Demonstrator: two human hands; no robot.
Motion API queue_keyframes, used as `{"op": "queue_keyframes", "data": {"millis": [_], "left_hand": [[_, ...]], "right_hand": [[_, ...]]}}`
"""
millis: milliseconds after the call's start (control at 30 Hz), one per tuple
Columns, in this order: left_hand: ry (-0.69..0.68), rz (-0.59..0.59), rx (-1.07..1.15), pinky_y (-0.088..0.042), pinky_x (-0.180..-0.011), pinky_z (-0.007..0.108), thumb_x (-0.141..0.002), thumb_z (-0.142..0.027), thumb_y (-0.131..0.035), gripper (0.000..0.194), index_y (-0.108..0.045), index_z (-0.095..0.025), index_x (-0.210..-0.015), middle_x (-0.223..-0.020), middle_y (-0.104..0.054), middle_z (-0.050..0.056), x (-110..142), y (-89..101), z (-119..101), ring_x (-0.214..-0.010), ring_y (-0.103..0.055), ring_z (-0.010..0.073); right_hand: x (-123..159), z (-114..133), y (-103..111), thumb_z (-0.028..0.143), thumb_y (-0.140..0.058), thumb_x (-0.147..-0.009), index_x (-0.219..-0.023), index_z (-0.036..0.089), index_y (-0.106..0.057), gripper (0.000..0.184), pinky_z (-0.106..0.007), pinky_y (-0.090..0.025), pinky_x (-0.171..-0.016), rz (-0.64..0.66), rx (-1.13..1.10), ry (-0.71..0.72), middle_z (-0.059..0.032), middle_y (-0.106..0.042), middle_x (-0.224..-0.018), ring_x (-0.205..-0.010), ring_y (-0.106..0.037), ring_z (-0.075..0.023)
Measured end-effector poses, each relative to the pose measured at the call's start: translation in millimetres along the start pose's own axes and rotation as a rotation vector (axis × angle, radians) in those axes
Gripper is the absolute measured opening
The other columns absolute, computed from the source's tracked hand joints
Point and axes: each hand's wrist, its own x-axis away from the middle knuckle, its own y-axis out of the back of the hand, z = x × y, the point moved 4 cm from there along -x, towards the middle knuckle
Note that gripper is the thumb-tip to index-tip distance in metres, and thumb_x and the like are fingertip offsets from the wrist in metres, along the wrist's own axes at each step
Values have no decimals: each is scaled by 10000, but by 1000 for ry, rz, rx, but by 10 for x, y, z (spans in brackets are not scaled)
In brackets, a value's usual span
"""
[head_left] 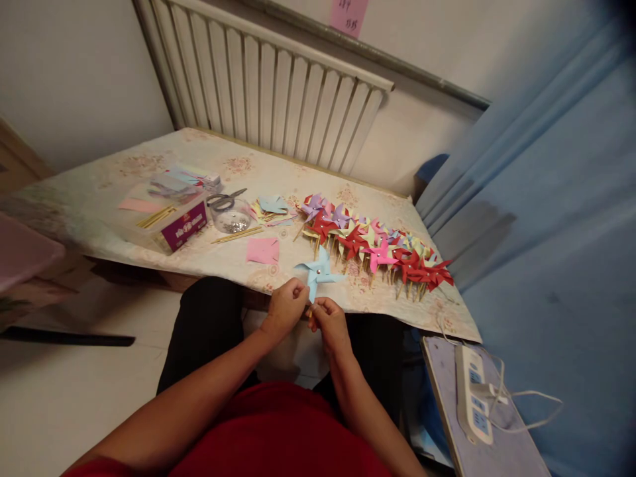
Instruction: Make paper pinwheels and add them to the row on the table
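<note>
A light blue paper pinwheel (324,270) with a silver dot at its centre is held upright at the table's front edge. My left hand (288,305) is closed, its fingertips pinching at the pinwheel's lowest blade. Just to the right, my right hand (330,321) is closed around the pinwheel's stick below the blades; most of the stick is hidden by the fingers. A pink paper square (263,251) lies left of the pinwheel. Beyond and to the right, many finished pinwheels (352,240) in red, pink, purple and pale yellow lie in a row.
A clear box of sticks (163,228) with a purple label stands on the left of the table. Near it are scissors (224,200), a round clear dish of small metal pieces (232,218), loose sticks (237,234) and stacked paper (271,207). A power strip (472,397) sits at lower right.
</note>
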Motion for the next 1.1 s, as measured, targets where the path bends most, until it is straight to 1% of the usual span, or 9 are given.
{"op": "queue_keyframes", "data": {"millis": [100, 167, 267, 333, 400, 533, 700, 933, 1100], "left_hand": [[38, -12, 118, -328, -579, 236, -763, -341, -530, 213, -517, -178, -626, -570, -477, -44, -16, 31, 5, -577, -437, 108], [94, 4, 277, -351, -605, 240, -757, -394, -556, 244, -545, -170, -661, -603, -501, -33, -20, 28, 21, -610, -459, 116], [265, 87, 607, -387, -635, 244, -712, -466, -619, 315, -575, -155, -737, -656, -547, -16, -17, -32, 50, -650, -506, 125], [364, 145, 800, -404, -639, 237, -667, -448, -675, 333, -578, -147, -770, -684, -565, -9, -16, -84, 38, -661, -527, 119], [399, 181, 915, -401, -603, 221, -631, -398, -715, 318, -564, -145, -753, -665, -553, -19, -26, -121, -2, -623, -518, 102], [423, 213, 978, -314, -457, 202, -623, -365, -722, 307, -498, -165, -688, -553, -485, -53, -52, -168, -76, -472, -448, 76], [451, 164, 971, -235, -388, 197, -628, -338, -706, 323, -422, -185, -644, -495, -441, -69, -89, -196, -81, -395, -397, 66], [489, 103, 936, -262, -408, 190, -617, -298, -690, 295, -417, -189, -630, -475, -431, -73, -110, -194, -86, -413, -416, 69], [448, 72, 1000, -326, -468, 184, -567, -276, -725, 298, -454, -171, -633, -521, -475, -65, -125, -204, -97, -468, -453, 62]], "right_hand": [[-4, -11, 3, 315, -624, -719, -729, 169, -584, 152, -189, -336, -392, 3, -6, 2, 18, -623, -608, -402, -474, -69], [-7, -17, 4, 316, -629, -715, -727, 168, -585, 155, -186, -336, -388, -1, -10, 1, 21, -622, -609, -402, -477, -68], [-5, -19, -10, 322, -638, -706, -726, 169, -584, 163, -185, -336, -388, -2, -14, -7, 26, -619, -608, -404, -481, -67], [2, -15, -29, 326, -638, -703, -730, 170, -582, 167, -187, -335, -390, 2, -10, -13, 28, -618, -609, -406, -483, -68], [13, -12, -49, 325, -635, -700, -735, 173, -578, 166, -191, -335, -392, 5, 1, -22, 30, -617, -604, -406, -483, -72], [32, -15, -80, 323, -629, -696, -727, 179, -565, 160, -199, -334, -399, 16, 17, -37, 34, -611, -597, -407, -480, -76], [36, -45, -92, 325, -629, -692, -738, 177, -573, 165, -201, -330, -403, 30, 32, -39, 42, -597, -580, -405, -475, -77], [32, -72, -92, 330, -628, -707, -767, 173, -591, 172, -205, -331, -407, 45, 43, -37, 41, -597, -574, -404, -478, -83], [35, -61, -88, 340, -632, -709, -767, 178, -593, 176, -209, -330, -410, 52, 47, -36, 45, -591, -563, -401, -473, -86]]}}
